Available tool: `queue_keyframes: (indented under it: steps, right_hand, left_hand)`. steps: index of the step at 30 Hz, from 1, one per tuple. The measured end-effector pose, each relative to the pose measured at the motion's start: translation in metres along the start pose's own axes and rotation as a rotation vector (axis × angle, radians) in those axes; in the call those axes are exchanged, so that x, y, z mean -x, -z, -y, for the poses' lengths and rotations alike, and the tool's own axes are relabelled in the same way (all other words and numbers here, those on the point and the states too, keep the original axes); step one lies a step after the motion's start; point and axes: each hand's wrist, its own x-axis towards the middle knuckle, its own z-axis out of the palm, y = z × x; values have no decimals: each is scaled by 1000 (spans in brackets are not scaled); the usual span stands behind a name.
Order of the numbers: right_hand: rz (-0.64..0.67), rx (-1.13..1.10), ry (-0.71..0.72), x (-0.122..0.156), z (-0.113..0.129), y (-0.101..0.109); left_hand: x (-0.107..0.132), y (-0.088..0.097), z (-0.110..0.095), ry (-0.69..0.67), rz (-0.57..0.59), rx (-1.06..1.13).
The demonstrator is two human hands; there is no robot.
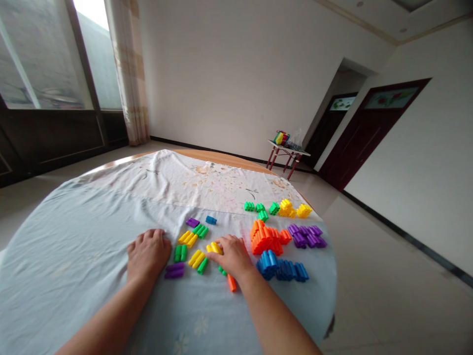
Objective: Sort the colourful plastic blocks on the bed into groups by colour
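My left hand [148, 255] lies palm down on the tablecloth, fingers stretched forward and holding nothing. Just to its right are green tube-shaped plastic blocks [181, 253] and purple blocks [174, 270]. My right hand [233, 254] has its thumb and forefinger around a small group of yellow blocks [213, 248]. An orange block [231, 283] sticks out below that hand, and green pieces beside it are partly hidden. Between the hands lie more yellow blocks [187, 239], a green pair [200, 230], a purple piece [192, 223] and a blue piece [211, 220].
Right of my right hand are piles of orange blocks [266, 238], blue blocks [281, 267] and purple blocks [306, 236]. Green blocks [262, 215] and yellow blocks [287, 208] lie behind them. The round table's cloth [92, 236] is wrinkled. A small side table [290, 149] stands by the wall.
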Motion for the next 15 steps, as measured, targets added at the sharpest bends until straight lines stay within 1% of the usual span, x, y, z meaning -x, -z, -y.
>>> queue_keyframes:
  steps: [2, 4, 6, 8, 12, 15]
  right_hand:
    - [-5, -16, 18, 1, 1, 4]
    - [9, -38, 99, 0, 0, 9]
    - [52, -44, 205, -1, -1, 11]
    - [99, -23, 269, -4, -3, 10]
    - [109, 31, 256, -9, -3, 2]
    - [78, 13, 257, -8, 0, 5]
  left_hand:
    - [0, 1, 0, 0, 11, 2]
    - [-1, 0, 1, -1, 29, 6]
    - [-3, -1, 2, 0, 47, 7]
    - [-6, -2, 4, 17, 68, -2]
    - [-9, -4, 6, 10, 107, -18]
    - [-11, -9, 9, 4, 84, -30]
